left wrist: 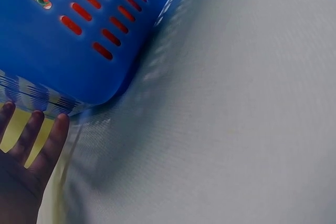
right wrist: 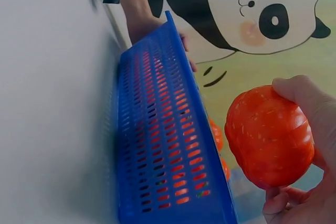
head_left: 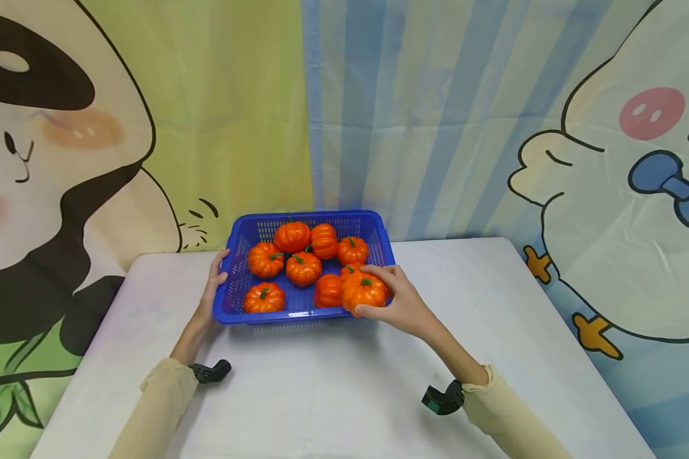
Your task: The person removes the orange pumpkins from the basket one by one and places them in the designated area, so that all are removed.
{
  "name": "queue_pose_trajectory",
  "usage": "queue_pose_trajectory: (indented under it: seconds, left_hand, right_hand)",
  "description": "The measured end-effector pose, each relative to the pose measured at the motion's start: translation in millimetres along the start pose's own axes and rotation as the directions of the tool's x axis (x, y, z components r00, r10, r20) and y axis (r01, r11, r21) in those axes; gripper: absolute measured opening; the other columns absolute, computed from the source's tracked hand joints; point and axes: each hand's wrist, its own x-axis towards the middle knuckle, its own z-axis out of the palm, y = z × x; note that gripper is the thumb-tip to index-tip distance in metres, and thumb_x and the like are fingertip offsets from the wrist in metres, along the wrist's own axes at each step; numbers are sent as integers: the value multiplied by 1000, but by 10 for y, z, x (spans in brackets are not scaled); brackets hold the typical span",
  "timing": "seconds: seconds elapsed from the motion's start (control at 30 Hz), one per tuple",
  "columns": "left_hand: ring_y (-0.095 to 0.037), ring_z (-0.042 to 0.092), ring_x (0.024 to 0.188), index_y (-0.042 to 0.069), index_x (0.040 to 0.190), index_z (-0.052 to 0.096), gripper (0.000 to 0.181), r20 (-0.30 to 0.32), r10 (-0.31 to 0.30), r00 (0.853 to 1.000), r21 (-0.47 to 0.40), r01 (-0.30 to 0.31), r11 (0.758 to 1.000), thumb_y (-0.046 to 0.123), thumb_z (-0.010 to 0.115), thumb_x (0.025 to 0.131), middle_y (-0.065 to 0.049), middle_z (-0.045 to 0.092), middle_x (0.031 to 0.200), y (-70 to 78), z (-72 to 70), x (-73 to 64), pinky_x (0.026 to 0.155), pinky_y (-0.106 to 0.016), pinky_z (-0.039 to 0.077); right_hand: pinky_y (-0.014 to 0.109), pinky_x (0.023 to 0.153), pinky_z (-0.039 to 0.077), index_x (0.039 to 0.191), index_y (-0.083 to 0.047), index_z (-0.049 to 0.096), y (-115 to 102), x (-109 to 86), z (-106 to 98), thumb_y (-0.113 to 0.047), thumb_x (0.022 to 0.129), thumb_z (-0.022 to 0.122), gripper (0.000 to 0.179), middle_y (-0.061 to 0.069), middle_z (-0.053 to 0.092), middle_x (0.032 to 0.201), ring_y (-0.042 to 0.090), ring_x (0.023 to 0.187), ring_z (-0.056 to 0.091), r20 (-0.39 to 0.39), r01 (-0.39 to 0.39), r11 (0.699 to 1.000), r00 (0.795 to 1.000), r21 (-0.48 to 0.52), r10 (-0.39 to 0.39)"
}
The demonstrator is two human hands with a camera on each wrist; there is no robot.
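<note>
A blue plastic basket [head_left: 298, 315] with slotted sides holds several small orange pumpkins with green stems, such as one pumpkin [head_left: 303, 269] near its middle. My left hand [head_left: 211, 290] is at the basket's left end, its fingers [left wrist: 51, 148] stretched out against the wall in the left wrist view. Over the front right corner, my right hand [head_left: 402, 303] grips another orange pumpkin [right wrist: 270, 137] between thumb and fingers. In the head view this held pumpkin overlaps the rim and partly hides a pumpkin [head_left: 351, 268] behind it.
The basket stands on a white-covered table [head_left: 321, 395], towards its back edge. Behind hangs a printed curtain [head_left: 252, 127] with a panda on the left and a white bird on the right. Each wrist wears a black camera mount, one being the right wrist mount [head_left: 444, 398].
</note>
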Motion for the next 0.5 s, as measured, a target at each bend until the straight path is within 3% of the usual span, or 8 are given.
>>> queue_pose_trajectory:
  seconds: [0.13, 0.33, 0.5]
  left_hand:
    - [-32, 14, 144, 35, 154, 7, 56, 0, 6, 1000, -3, -6, 1000, 32, 22, 100, -5, -4, 163, 3, 1, -7, 96, -13, 36]
    - [-33, 15, 144, 35, 154, 8, 56, -4, 14, 1000, -8, -14, 1000, 32, 23, 100, -6, -4, 163, 13, 5, -6, 95, -12, 37]
    - [-33, 13, 145, 35, 154, 7, 56, -1, -2, 1000, 1, 2, 1000, 33, 23, 100, -5, -5, 163, 24, 14, -12, 104, -22, 32]
  right_hand:
    - [43, 90, 52, 135, -26, 54, 79, -104, -43, -35, 75, 81, 67, 12, 45, 120, 29, 109, 51, -65, 19, 1000, 998, -17, -20]
    - [32, 83, 51, 134, -21, 55, 189, -230, -126, -28, 75, 82, 65, 13, 46, 119, 25, 105, 50, -160, 62, 997, 985, -40, -68]
    - [36, 85, 53, 134, -18, 54, 303, -317, -209, -28, 74, 83, 67, 13, 44, 119, 23, 106, 50, -234, 22, 999, 972, -50, -33]
